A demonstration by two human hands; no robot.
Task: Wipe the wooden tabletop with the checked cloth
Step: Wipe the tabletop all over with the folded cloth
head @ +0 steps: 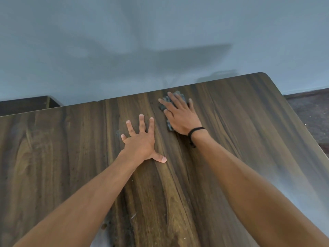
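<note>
The step in hand was judged to be a wiping stroke near the far edge of the dark brown, streaky-grained wooden tabletop [240, 139]. The right hand [179, 114] lay flat on the small dark grey checked cloth [169, 124], fingers straight and spread, pressing it down rather than curling round it. The left hand [140, 139] rested palm-down on bare wood just beside, fingers splayed, holding nothing (it appeared to serve as a brace).

To do the stroke well, pressure should be spread through the whole palm so that the cloth does not bunch or slip from under the fingers. Strokes should overlap and follow the grain. Pale specks on the near part of the wood suggested that area was not yet wiped.

The cloth was mostly hidden beneath the right hand; only rumpled dark edges showed past the fingertips and along the thumb side. Its check pattern was too fine to make out. It lay on the far middle of the tabletop, close to the plain grey wall [106, 41]
</note>
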